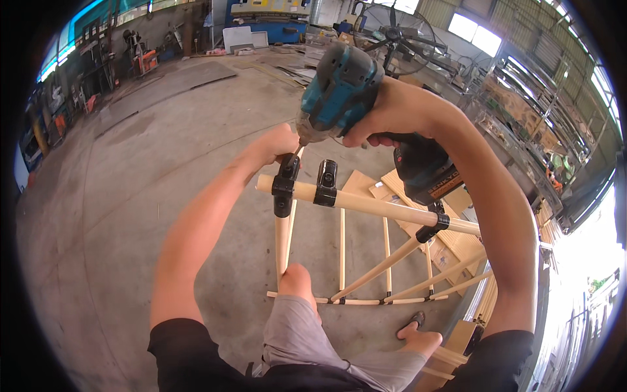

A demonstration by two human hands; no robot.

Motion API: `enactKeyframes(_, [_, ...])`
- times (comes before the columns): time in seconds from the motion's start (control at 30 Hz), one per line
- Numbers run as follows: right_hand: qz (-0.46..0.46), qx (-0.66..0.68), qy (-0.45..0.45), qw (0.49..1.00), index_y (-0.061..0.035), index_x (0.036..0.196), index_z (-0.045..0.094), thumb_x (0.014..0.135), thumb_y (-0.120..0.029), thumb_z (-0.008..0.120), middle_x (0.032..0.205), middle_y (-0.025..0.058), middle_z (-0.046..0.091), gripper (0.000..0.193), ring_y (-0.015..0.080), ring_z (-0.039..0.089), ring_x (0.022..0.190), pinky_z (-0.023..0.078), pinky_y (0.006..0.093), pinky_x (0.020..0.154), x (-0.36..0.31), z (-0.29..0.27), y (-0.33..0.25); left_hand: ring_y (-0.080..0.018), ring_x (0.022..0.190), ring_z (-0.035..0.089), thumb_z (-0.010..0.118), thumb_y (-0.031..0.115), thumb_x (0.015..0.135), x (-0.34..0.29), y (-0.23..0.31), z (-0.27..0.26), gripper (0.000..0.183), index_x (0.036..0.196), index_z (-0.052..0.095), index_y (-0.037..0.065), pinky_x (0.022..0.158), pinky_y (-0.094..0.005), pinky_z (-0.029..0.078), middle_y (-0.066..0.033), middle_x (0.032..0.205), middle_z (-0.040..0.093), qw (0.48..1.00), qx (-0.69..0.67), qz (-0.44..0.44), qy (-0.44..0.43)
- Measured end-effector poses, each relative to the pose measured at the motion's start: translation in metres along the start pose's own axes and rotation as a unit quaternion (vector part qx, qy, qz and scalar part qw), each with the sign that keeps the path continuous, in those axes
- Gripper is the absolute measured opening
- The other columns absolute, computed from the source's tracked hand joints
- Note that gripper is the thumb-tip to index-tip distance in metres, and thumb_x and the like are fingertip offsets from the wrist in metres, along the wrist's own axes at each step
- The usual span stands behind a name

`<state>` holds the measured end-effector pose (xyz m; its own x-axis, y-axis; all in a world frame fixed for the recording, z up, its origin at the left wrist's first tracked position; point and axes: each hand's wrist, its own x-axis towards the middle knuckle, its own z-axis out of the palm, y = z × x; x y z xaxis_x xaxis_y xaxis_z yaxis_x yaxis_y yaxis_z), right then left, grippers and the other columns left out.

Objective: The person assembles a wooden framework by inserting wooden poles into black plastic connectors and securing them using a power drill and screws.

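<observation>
My right hand point(385, 114) grips a teal and black cordless impact driver point(343, 88) with its nose pointing down. The driver's bit meets the upper end of a black metal pipe joint point(285, 176). From the left, my left hand point(281, 142) closes around the top of this joint, its fingertips partly hidden behind it. The joint clasps the near-left end of a cream-coloured pipe point(375, 206) that runs right across the frame. A second black joint point(326, 181) sits on the pipe just right of the first. Farther right, another black joint point(432, 225) carries a slanted pipe.
Below, a lower rail point(359, 302) of the pipe frame spans near the floor, with several thin uprights. My knee point(296, 277) is beside the left leg. Cardboard sheets point(450, 258) lie at right. A large fan point(395, 39) and loaded metal racks point(516, 98) stand behind.
</observation>
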<state>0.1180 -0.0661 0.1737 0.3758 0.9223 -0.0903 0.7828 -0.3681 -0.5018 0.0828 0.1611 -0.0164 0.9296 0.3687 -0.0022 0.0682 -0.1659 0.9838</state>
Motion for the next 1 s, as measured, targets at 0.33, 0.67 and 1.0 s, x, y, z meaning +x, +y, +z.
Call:
enactKeyframes(0.33, [-0.029, -0.073, -0.011, 0.997, -0.0037, 0.081, 0.069, 0.066, -0.014, 0.077, 0.06, 0.0021, 0.061, 0.02, 0.0101, 0.054, 0.049, 0.042, 0.0256, 0.047, 0.003, -0.003, -0.013, -0.021, 0.054, 0.061, 0.059, 0.056, 0.088, -0.025, 0.016, 0.006, 0.059, 0.112, 0.053, 0.003, 0.046, -0.0339, 0.049, -0.0087, 0.079, 0.057, 0.997, 0.032, -0.076, -0.008])
enactKeyframes(0.67, [0.013, -0.203, -0.067, 0.977, -0.0015, 0.073, 0.068, 0.069, -0.019, 0.077, 0.061, 0.0059, 0.06, 0.02, 0.0143, 0.055, 0.05, 0.046, 0.0291, 0.047, 0.013, -0.011, -0.042, -0.0198, 0.057, 0.06, 0.054, 0.059, 0.088, -0.051, 0.042, 0.021, 0.062, 0.116, 0.05, 0.003, 0.05, -0.0333, 0.049, -0.0089, 0.086, 0.056, 0.995, 0.033, -0.067, 0.065])
enactKeyframes(1.0, [0.051, -0.195, -0.148, 0.968, -0.0028, 0.082, 0.07, 0.071, -0.021, 0.08, 0.07, 0.0062, 0.06, 0.023, 0.0159, 0.055, 0.058, 0.048, 0.0302, 0.052, 0.04, -0.023, -0.049, -0.0175, 0.056, 0.059, 0.05, 0.058, 0.089, -0.048, 0.032, 0.02, 0.059, 0.106, 0.051, 0.001, 0.051, -0.0317, 0.048, -0.0058, 0.078, 0.053, 0.997, -0.001, -0.057, 0.057])
